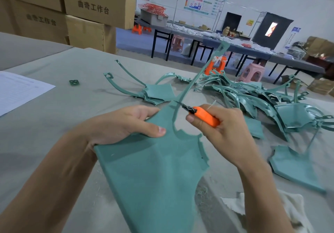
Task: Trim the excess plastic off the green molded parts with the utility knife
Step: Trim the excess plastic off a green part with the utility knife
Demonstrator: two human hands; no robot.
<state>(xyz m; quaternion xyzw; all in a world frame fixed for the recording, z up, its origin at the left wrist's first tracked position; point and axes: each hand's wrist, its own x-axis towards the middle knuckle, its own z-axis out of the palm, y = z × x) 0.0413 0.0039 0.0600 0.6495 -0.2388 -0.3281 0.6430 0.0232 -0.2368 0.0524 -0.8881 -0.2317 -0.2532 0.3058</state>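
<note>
Green molded part (144, 169), a thin broad panel with a long slender arm rising toward the upper centre of the frame, is held in the lower centre above the table (54, 106), pinched at its upper left edge by the closed left hand (124, 124). Utility knife (200, 114) is gripped in the closed right hand (224, 126), blade tip at the arm's base. The part is judged light and stiff in the panel but springy in the arm, so hold is best taken on the panel close to the cut.

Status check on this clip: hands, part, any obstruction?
Left hand grips green part. Right hand holds knife, blade at the part's thin arm. Nothing blocking the cut; untrimmed pile to the right.
</note>
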